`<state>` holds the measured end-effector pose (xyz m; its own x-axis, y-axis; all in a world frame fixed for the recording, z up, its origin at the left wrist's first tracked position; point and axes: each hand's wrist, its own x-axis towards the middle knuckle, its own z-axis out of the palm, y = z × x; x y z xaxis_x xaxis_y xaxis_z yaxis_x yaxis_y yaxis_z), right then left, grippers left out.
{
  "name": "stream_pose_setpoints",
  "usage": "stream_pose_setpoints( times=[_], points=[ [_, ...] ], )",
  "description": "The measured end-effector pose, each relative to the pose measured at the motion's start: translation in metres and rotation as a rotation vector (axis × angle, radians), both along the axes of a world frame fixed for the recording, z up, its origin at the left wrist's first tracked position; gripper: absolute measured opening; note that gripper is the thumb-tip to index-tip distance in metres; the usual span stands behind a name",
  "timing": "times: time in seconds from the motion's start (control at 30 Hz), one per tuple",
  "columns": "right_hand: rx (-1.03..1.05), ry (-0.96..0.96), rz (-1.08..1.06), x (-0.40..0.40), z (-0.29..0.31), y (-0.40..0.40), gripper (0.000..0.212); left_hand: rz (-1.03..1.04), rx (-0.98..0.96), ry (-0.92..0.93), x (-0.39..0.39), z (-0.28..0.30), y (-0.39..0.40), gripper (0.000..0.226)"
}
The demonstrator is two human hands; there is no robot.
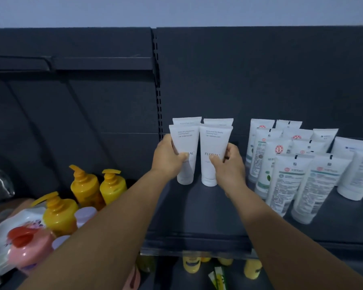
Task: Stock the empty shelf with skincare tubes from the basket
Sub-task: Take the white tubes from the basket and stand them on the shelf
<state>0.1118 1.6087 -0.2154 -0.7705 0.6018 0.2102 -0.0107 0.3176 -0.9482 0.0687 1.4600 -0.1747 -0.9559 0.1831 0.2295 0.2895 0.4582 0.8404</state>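
Two white skincare tubes stand cap-down at the left end of the dark shelf (pixel 197 222). My left hand (pixel 168 159) grips the left white tube (pixel 186 143) with thumb across its front. My right hand (pixel 228 164) grips the right white tube (pixel 213 143) the same way. Two more white tubes (pixel 218 121) stand just behind them, mostly hidden. The basket is not in view.
Several white tubes with green and red labels (pixel 287 181) fill the shelf's right half. Yellow pump bottles (pixel 86 185), a pink bottle with a red cap (pixel 29 245) and a soft pack sit lower left. Yellow items (pixel 190 264) show on the shelf below.
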Motion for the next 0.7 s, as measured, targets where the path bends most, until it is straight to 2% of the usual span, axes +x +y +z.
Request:
stream_pose_setpoints(
  times=[0.17,0.27,0.4,0.53,0.7],
  points=[
    [0.017,-0.002,0.004,0.015,0.0,-0.01,0.048,0.019,-0.026,-0.016,0.012,-0.003,-0.01,0.063],
    [0.156,-0.082,0.007,0.035,0.001,-0.019,0.054,0.018,-0.133,-0.001,0.03,-0.009,-0.023,0.081],
    [0.361,-0.141,0.076,0.071,-0.005,-0.039,0.057,-0.036,-0.389,0.092,0.072,-0.019,-0.045,0.074],
    [0.596,-0.276,0.119,0.118,-0.017,-0.063,0.071,-0.136,-0.601,0.137,0.124,-0.036,-0.07,0.072],
    [0.711,-0.408,0.183,0.188,-0.038,-0.097,0.076,-0.156,-0.67,0.152,0.19,-0.066,-0.097,0.075]
  ],
)
